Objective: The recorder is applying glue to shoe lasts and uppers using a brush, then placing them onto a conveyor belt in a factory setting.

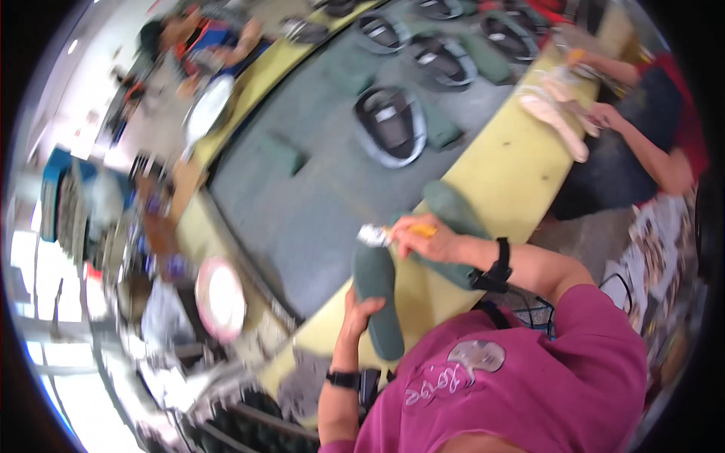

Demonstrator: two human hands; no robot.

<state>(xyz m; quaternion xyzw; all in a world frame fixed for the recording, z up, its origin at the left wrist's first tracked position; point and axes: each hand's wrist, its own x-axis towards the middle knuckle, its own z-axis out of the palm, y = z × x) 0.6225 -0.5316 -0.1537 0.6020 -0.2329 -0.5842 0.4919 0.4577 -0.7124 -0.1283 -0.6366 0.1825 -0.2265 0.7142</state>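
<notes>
Green insole [377,298] held by left hand [356,311]; right hand [423,240] brushes it.

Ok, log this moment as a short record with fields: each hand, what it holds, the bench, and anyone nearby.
left hand: grips the lower part of a dark green insole
right hand: holds a small brush with an orange handle at the insole's top end
second insole: lies on the yellow bench edge under the right forearm
belt: grey, carries shoe parts
co-worker: further along the bench, handling pale insoles
sharpness: picture blurred, fine detail unclear
</notes>
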